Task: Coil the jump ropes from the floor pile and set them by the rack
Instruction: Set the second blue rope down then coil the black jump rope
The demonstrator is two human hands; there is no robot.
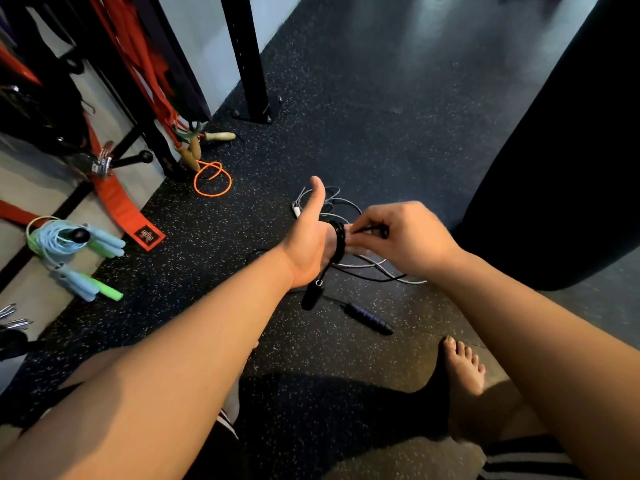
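Nearest the camera, two bare forearms reach forward over the person's legs, with a bare foot (462, 363) on the floor at the right. The left hand (308, 244) stands on edge with the thumb up. Its fingers seem to run straight out to the right, though they are partly hidden. The black jump rope (338, 240) is wound in tight loops across this hand, and one handle (312, 294) dangles below the wrist. The right hand (405, 233) is just beside the coil and pinches the rope's other end between curled fingers and thumb. So the free end lies right of the loops, and the last turns probably fall to the right hand. A white rope (377, 265) lies loose beyond. The rack (249, 57) stands far left, with the coiled blue and green ropes (65, 244) by it, on the left arm's side.
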